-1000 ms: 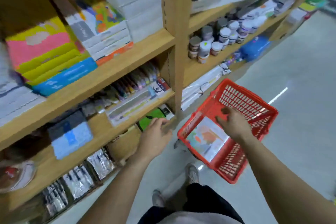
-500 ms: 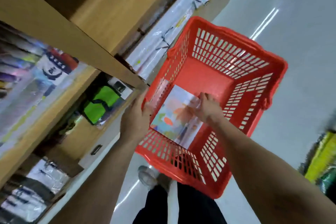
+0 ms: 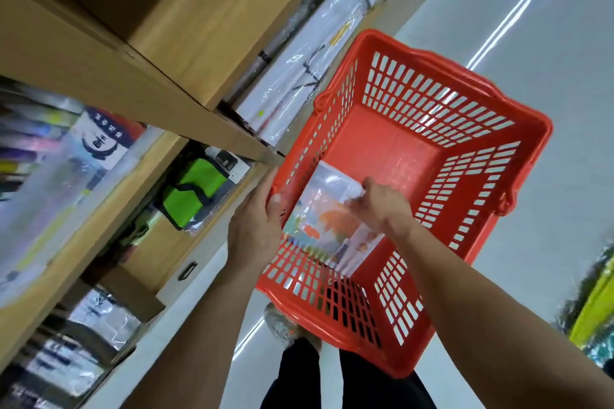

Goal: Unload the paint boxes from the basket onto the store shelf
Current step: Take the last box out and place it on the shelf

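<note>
Left hand (image 3: 257, 226) wraps the near-left rim of the red basket (image 3: 432, 60), thumb hooked over the edge, steadying it. Right hand (image 3: 378, 206) is down inside, fingers curled onto the far edge of the paint box (image 3: 327, 229); looks like a pinch on that edge, but motion blur makes it hard to confirm. Box is flat, colourful print up, lying tilted in the near-left corner against the basket wall, the only one visible. Wooden shelf (image 3: 99, 83) just left of basket, packed with wrapped stock.

Risks: glossy wrap could slip from a thin edge grip; box corner may catch the slotted wall when lifted; basket seems held by one rim only, so it may tip and slide the box away
</note>
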`<action>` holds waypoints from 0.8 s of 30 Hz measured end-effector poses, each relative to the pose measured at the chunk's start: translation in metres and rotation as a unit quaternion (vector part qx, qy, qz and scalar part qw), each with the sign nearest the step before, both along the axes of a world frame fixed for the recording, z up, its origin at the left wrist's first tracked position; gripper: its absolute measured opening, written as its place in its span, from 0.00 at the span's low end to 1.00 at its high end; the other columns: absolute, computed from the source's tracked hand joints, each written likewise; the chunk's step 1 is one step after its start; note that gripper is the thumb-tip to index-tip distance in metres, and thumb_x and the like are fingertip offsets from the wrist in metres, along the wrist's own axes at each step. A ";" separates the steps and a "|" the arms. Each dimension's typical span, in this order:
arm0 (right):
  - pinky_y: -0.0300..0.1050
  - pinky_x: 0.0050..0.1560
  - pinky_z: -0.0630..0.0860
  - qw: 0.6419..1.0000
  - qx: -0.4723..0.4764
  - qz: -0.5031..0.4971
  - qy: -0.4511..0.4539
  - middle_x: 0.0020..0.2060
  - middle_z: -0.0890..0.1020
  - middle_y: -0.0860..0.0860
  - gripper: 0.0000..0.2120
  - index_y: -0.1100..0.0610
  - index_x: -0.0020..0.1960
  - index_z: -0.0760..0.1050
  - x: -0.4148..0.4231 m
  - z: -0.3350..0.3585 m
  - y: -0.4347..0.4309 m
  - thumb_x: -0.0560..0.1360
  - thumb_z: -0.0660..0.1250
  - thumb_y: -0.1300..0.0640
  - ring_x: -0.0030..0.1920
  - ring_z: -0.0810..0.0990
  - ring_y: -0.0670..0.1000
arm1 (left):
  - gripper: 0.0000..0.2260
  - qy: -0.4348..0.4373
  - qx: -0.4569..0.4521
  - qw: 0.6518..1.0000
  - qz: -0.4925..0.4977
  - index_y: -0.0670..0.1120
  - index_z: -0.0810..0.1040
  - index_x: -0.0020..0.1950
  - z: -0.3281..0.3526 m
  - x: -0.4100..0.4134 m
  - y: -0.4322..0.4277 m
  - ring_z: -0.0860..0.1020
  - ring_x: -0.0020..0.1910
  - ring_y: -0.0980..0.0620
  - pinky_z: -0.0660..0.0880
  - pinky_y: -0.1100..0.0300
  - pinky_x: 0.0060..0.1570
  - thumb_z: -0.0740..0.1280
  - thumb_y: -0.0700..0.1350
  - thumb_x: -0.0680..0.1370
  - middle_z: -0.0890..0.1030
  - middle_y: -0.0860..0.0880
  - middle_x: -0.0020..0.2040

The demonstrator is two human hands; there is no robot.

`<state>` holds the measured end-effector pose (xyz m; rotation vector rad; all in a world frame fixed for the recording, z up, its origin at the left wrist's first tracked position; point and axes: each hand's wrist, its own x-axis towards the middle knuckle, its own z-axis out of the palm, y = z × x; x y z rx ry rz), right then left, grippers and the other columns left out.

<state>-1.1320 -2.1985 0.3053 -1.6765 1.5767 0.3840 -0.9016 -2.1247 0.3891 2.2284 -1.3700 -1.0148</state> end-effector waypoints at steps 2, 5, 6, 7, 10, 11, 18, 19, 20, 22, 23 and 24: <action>0.56 0.51 0.79 0.999 -0.030 0.036 -0.003 0.53 0.85 0.59 0.17 0.55 0.60 0.70 -0.002 0.020 0.008 0.82 0.62 0.42 0.52 0.84 0.63 | 0.21 0.012 0.002 1.000 -0.001 0.59 0.65 0.79 0.001 0.000 0.000 0.73 0.72 0.50 0.71 0.53 0.67 0.57 0.51 0.85 0.74 0.53 0.75; 0.55 0.47 0.79 0.995 -0.088 0.030 -0.033 0.50 0.84 0.58 0.17 0.54 0.57 0.69 -0.008 0.066 0.017 0.82 0.59 0.41 0.49 0.84 0.64 | 0.20 0.021 0.029 0.999 -0.012 0.62 0.65 0.78 0.012 0.003 -0.002 0.72 0.70 0.56 0.66 0.61 0.62 0.57 0.54 0.85 0.72 0.52 0.76; 0.55 0.46 0.78 0.993 -0.108 0.021 -0.036 0.49 0.84 0.57 0.17 0.54 0.56 0.69 -0.012 0.086 0.016 0.82 0.58 0.39 0.48 0.84 0.64 | 0.21 0.012 0.041 0.999 -0.021 0.62 0.65 0.78 0.019 0.004 -0.003 0.71 0.70 0.56 0.66 0.60 0.61 0.57 0.57 0.84 0.72 0.52 0.76; 0.54 0.44 0.78 0.991 -0.127 0.014 -0.037 0.48 0.84 0.57 0.18 0.52 0.54 0.69 -0.017 0.107 0.012 0.81 0.58 0.37 0.47 0.84 0.63 | 0.23 0.002 0.048 0.998 -0.029 0.61 0.65 0.78 0.027 0.006 -0.002 0.71 0.72 0.53 0.68 0.57 0.63 0.56 0.61 0.83 0.71 0.51 0.76; 0.51 0.41 0.79 0.982 -0.183 0.020 -0.037 0.40 0.85 0.52 0.24 0.49 0.47 0.70 -0.031 0.176 -0.008 0.78 0.54 0.28 0.42 0.85 0.60 | 0.35 -0.005 0.054 0.998 -0.016 0.56 0.65 0.79 0.064 0.005 0.002 0.67 0.76 0.47 0.68 0.45 0.72 0.55 0.71 0.75 0.68 0.49 0.77; 0.49 0.39 0.77 0.977 -0.206 0.029 -0.039 0.38 0.84 0.50 0.27 0.50 0.45 0.72 -0.034 0.200 -0.014 0.76 0.53 0.27 0.40 0.84 0.59 | 0.37 0.009 0.047 0.999 -0.005 0.56 0.66 0.79 0.079 0.004 0.006 0.67 0.76 0.48 0.68 0.44 0.72 0.57 0.72 0.73 0.69 0.49 0.77; 0.53 0.38 0.77 0.952 -0.269 0.065 -0.132 0.31 0.80 0.50 0.30 0.54 0.41 0.77 0.010 0.347 -0.016 0.74 0.57 0.26 0.37 0.79 0.58 | 0.20 0.212 -0.056 0.974 0.060 0.58 0.82 0.55 0.208 0.012 0.059 0.83 0.48 0.64 0.77 0.64 0.46 0.67 0.68 0.70 0.86 0.63 0.47; 0.53 0.38 0.76 0.950 -0.262 0.070 -0.155 0.31 0.80 0.51 0.29 0.54 0.41 0.77 0.023 0.364 -0.010 0.74 0.59 0.28 0.37 0.79 0.57 | 0.19 0.217 -0.069 0.971 0.075 0.58 0.82 0.54 0.229 0.020 0.072 0.84 0.46 0.62 0.79 0.62 0.45 0.67 0.68 0.70 0.87 0.62 0.46; 0.52 0.38 0.74 0.947 -0.250 0.072 -0.187 0.31 0.80 0.50 0.28 0.55 0.40 0.77 0.037 0.380 -0.002 0.75 0.61 0.30 0.36 0.79 0.56 | 0.18 0.215 -0.083 0.969 0.088 0.59 0.81 0.52 0.248 0.030 0.087 0.85 0.46 0.57 0.82 0.55 0.46 0.68 0.67 0.70 0.87 0.59 0.46; 0.48 0.35 0.71 0.937 -0.225 0.085 -0.254 0.28 0.76 0.46 0.24 0.53 0.36 0.75 0.068 0.407 0.018 0.77 0.65 0.33 0.31 0.75 0.48 | 0.15 0.185 -0.120 0.970 0.105 0.56 0.81 0.50 0.286 0.058 0.120 0.86 0.43 0.48 0.81 0.47 0.42 0.69 0.65 0.71 0.87 0.52 0.44; 0.46 0.33 0.68 0.930 -0.218 0.097 -0.278 0.27 0.75 0.45 0.24 0.51 0.34 0.73 0.086 0.420 0.031 0.76 0.67 0.33 0.29 0.72 0.44 | 0.13 0.170 -0.141 0.969 0.115 0.55 0.81 0.48 0.302 0.075 0.139 0.86 0.42 0.48 0.81 0.50 0.40 0.71 0.63 0.73 0.87 0.52 0.43; 0.47 0.32 0.67 0.925 -0.214 0.111 -0.294 0.27 0.74 0.46 0.24 0.51 0.33 0.72 0.104 0.433 0.046 0.73 0.67 0.32 0.28 0.71 0.43 | 0.11 0.157 -0.160 0.967 0.125 0.54 0.81 0.46 0.318 0.092 0.158 0.86 0.40 0.51 0.81 0.56 0.37 0.73 0.60 0.74 0.87 0.53 0.42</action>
